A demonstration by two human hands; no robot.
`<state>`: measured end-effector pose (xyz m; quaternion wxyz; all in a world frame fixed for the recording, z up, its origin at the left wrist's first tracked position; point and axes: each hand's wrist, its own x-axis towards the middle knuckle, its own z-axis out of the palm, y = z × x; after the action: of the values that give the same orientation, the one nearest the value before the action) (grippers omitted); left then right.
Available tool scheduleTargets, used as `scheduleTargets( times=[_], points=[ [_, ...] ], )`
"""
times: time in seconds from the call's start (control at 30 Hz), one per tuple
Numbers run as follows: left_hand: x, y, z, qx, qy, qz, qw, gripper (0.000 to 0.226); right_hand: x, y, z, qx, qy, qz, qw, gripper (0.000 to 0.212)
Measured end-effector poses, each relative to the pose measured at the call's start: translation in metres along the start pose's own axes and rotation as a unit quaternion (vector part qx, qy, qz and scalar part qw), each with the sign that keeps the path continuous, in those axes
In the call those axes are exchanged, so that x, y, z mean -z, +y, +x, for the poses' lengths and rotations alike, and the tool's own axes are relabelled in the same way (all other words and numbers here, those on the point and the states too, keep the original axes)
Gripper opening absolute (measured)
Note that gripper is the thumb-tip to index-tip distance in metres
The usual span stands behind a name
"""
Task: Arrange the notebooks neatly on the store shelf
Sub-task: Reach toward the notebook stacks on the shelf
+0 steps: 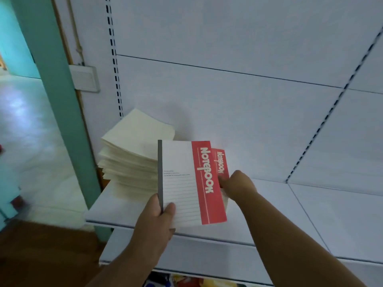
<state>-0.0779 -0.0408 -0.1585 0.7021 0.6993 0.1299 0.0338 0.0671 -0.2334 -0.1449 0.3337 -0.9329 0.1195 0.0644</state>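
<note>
**Two notebooks in hand above the white shelf**

The left hand (158, 214) holds a notebook (187, 183) over the front part of the white metal shelf (269, 206). Its long axis runs from near to far, the cover faces up toward the camera, and the grey spine strip lies along the left edge. The cover is smooth white card with faint ruled lines, and a red band down the right side carries the word NOTEBOOK in pale letters, reading along the long axis. The thumb lies curled on top of the cover at the near left corner, beside the spine; the other fingers are hidden beneath, so the hand grips the book by that corner.

Just to the right and partly tucked behind it is a second notebook (222, 162), of which only the red band shows, long axis also running near to far. The right hand (236, 186) is curled round its near right part, fingers closed on it; whether there are more books under it cannot be told.

To the left, against the flat back panel, a stack of cream notebooks (132, 154) lies face down on the shelf, rectangular and slightly fanned, its edges uneven. A slotted upright (115, 59) runs up the panel behind it.
</note>
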Motion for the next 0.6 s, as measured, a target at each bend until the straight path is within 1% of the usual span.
scheduleTargets(
  times=[0.07,0.1,0.17,0.2,0.23,0.27,0.3,0.33,0.37,0.4,0.43,0.47,0.5,0.53,0.57,0.6],
  points=[
    [0.002,-0.003,-0.001,0.007,-0.010,0.012,1.000,0.018,-0.002,0.001,0.000,-0.012,-0.007,-0.004,1.000,0.036],
    [0.003,-0.004,-0.001,0.011,-0.015,0.013,1.000,0.019,0.000,0.002,-0.003,-0.011,0.009,-0.014,1.000,0.032],
    [0.006,-0.004,0.000,0.012,-0.026,0.011,1.000,0.018,0.007,0.002,-0.012,0.002,0.070,-0.045,0.996,0.027],
    [0.007,-0.005,0.000,0.010,-0.031,0.008,0.999,0.018,0.012,0.001,-0.019,0.012,0.104,-0.044,0.994,0.026],
    [0.006,-0.006,0.000,0.005,-0.035,0.005,0.999,0.018,0.015,0.000,-0.027,0.017,0.131,-0.005,0.991,0.025],
    [0.006,-0.007,0.000,0.001,-0.039,-0.001,0.999,0.018,0.018,0.001,-0.037,0.013,0.137,0.072,0.988,0.022],
    [0.004,-0.006,0.000,-0.001,-0.047,-0.009,0.999,0.018,0.020,0.004,-0.052,0.006,0.126,0.180,0.975,0.019],
    [0.004,-0.006,0.001,0.000,-0.059,-0.012,0.998,0.018,0.023,0.009,-0.067,-0.002,0.094,0.289,0.953,0.019],
    [0.001,-0.006,0.004,0.000,-0.081,-0.011,0.997,0.016,0.025,0.014,-0.084,0.003,0.048,0.376,0.926,0.020],
    [-0.003,-0.008,0.006,-0.004,-0.104,-0.010,0.995,0.016,0.027,0.022,-0.098,0.006,-0.004,0.434,0.901,0.024],
    [-0.009,-0.011,0.005,-0.009,-0.128,-0.010,0.992,0.017,0.028,0.031,-0.113,0.013,-0.051,0.460,0.886,0.028],
    [-0.015,-0.010,0.001,-0.008,-0.151,-0.015,0.988,0.018,0.030,0.040,-0.127,0.021,-0.079,0.468,0.880,0.032],
    [-0.024,-0.009,-0.001,-0.012,-0.176,-0.013,0.984,0.019,0.035,0.049,-0.138,0.022,-0.090,0.468,0.879,0.036],
    [-0.034,-0.009,-0.003,-0.016,-0.200,-0.005,0.980,0.020,0.044,0.056,-0.146,0.012,-0.086,0.463,0.882,0.039],
    [-0.044,-0.009,-0.007,-0.015,-0.226,0.006,0.974,0.020,0.055,0.062,-0.152,-0.003,-0.066,0.459,0.886,0.043],
    [-0.056,-0.007,-0.013,-0.022,-0.250,0.028,0.968,0.019,0.068,0.069,-0.155,-0.018,-0.030,0.453,0.891,0.046]
  ],
)
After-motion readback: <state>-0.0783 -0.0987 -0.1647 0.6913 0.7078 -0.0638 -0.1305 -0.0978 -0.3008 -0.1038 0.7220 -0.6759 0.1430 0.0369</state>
